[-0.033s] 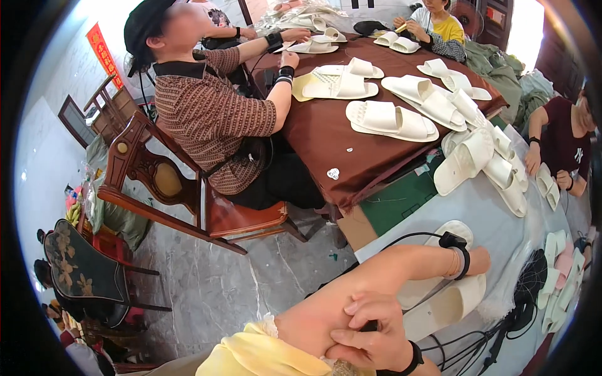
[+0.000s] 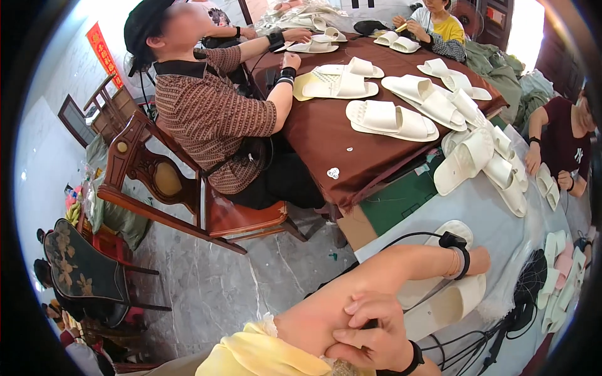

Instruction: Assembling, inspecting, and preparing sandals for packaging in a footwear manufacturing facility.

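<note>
My left forearm [image 2: 357,285], in a yellow sleeve, reaches across to the right over pale slippers. My left hand [image 2: 478,260], with a dark band on the wrist, rests beside a cream slipper [image 2: 456,304]; its fingers are hidden. My right hand [image 2: 374,332] is bent over the left forearm, thumb and curled fingertips pressed to the skin on either side of a reddish patch. A small dark spot shows between thumb and fingers; I cannot make out what it is. Another slipper [image 2: 456,232] lies just beyond my left wrist.
Cream slippers [image 2: 467,160] are heaped at the near end of the brown-covered table [image 2: 313,147]. Black cables [image 2: 464,344] lie right of my hands. A person in a patterned shirt [image 2: 210,119] sits left on a wooden chair [image 2: 157,172]; other people work around the tables.
</note>
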Demonstrator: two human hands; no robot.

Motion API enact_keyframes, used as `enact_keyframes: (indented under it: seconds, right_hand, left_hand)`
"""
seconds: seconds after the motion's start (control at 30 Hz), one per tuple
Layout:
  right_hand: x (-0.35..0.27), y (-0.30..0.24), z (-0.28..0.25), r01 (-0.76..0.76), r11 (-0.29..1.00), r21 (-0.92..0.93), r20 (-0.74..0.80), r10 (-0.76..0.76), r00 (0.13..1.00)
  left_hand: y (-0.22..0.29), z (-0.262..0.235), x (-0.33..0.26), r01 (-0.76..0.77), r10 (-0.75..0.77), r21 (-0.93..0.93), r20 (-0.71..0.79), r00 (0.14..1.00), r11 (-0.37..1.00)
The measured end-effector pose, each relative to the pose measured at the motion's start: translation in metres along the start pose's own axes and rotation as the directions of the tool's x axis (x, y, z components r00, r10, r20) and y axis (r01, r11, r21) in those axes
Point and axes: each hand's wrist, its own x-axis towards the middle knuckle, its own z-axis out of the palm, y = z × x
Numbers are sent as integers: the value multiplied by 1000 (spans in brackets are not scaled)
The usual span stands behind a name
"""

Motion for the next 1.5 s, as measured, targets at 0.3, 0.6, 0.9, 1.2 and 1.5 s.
enact_keyframes:
  seconds: [0.3, 0.6, 0.9, 1.2, 1.5]
  right_hand:
    - [40, -15, -19, -95, 992, -78, 290, 114, 950]
    - [44, -11, -10, -97, 962, 254, 136, 64, 989]
    - [33, -36, -2, -78, 997, 18, 96, 76, 992]
    - [5, 1, 12, -345, 891, -295, -244, 279, 929]
    - [17, -13, 22, -356, 359, 863, 192, 421, 887]
  left_hand:
    - [2, -6, -1, 22, -22, -30, -9, 1000, 999]
    - [0, -41, -19, -47, 43, -70, -67, 997, 996]
    - [1, -53, -24, -46, 43, -62, -57, 997, 997]
    - [7, -71, -30, -38, 15, -189, -119, 993, 981]
    - [-6, -56, -32, -21, 20, -15, -108, 994, 1000]
